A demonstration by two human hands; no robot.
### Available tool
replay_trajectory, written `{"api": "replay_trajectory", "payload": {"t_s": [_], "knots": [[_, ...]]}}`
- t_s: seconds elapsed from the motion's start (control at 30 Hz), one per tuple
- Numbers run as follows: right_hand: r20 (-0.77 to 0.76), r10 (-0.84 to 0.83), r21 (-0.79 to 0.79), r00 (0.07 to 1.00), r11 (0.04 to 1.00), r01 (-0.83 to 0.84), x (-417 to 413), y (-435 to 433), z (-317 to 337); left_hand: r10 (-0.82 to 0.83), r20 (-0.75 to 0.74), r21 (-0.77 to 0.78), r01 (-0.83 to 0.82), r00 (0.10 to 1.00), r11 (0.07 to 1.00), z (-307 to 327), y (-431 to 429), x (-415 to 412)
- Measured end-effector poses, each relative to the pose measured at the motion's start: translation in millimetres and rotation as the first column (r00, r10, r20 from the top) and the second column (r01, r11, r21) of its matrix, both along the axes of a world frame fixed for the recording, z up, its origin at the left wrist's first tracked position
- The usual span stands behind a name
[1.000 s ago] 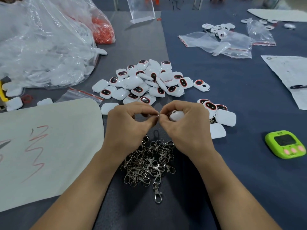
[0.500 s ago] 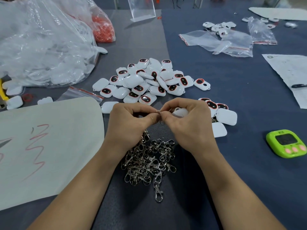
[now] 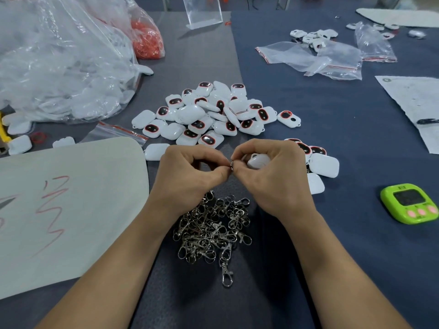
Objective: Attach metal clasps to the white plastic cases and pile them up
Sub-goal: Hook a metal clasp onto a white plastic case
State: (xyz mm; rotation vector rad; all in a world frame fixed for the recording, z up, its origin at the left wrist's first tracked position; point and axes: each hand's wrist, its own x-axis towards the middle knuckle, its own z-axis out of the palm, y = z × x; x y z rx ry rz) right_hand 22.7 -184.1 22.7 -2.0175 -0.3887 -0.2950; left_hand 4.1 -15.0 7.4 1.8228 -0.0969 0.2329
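Metal ring (image 3: pixel 231 164) pinched between curled left hand (image 3: pixel 187 178) and right hand (image 3: pixel 273 180).

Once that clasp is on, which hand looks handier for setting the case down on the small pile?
Probably the right hand: it holds the white case, and the small pile lies just beside it. The left hand only pinches the clasp.
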Motion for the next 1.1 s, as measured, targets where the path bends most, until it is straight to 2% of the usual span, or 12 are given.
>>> {"api": "replay_trajectory", "payload": {"t_s": [0.43,0.5,0.53,0.6,0.63,0.7,0.73,0.8,0.87,1.0,1.03,1.1], "knots": [[0.006,0.076,0.001,0.997,0.997,-0.076,0.4,2.6,1.0,0.018,-0.021,-0.061,-0.019,1.000,0.998,5.2,-4.4,-2.0],[-0.063,0.047,0.027,0.997,0.999,-0.045,3.0,1.8,-0.6,0.065,-0.031,-0.072,-0.067,0.997,0.995,5.9,-5.9,-2.9],[-0.149,0.012,0.060,0.989,0.998,-0.004,5.2,0.5,-1.3,0.104,-0.029,-0.066,-0.105,0.994,0.992,6.2,-5.9,-3.5],[-0.385,-0.021,0.128,0.923,0.989,0.076,9.7,-2.0,-2.0,0.195,0.035,0.062,-0.197,0.980,0.978,6.3,-2.7,-4.5],[-0.483,-0.002,0.159,0.875,0.983,0.090,11.7,-3.8,-1.9,0.229,0.113,0.216,-0.249,0.967,0.944,6.3,0.2,-5.1],[-0.579,0.089,0.232,0.810,0.971,0.059,14.9,-11.2,-0.8,0.227,0.279,0.530,-0.347,0.933,0.774,6.1,3.8,-6.6],[-0.586,0.142,0.251,0.798,0.968,0.011,15.1,-14.3,1.0,0.199,0.329,0.613,-0.369,0.923,0.699,5.4,4.1,-7.2],[-0.563,0.219,0.227,0.797,0.968,-0.106,14.1,-17.8,3.0,0.120,0.378,0.680,-0.363,0.918,0.637,4.4,2.4,-6.3],[-0.516,0.211,0.174,0.830,0.975,-0.139,13.3,-18.4,2.4,0.025,0.391,0.711,-0.319,0.920,0.627,1.9,-1.9,-3.9],[-0.539,0.111,0.314,0.835,0.946,0.077,13.6,-14.8,0.4,-0.062,0.321,0.731,-0.205,0.945,0.651,-2.9,-10.6,-0.9],[-0.531,0.071,0.291,0.844,0.951,0.103,14.4,-15.2,-0.1,-0.056,0.299,0.727,-0.189,0.953,0.660,-3.0,-12.3,-0.3],[-0.465,0.003,0.145,0.886,0.987,0.072,17.6,-20.1,-3.3,0.005,0.245,0.700,-0.181,0.969,0.691,-1.9,-15.2,0.8]]}}
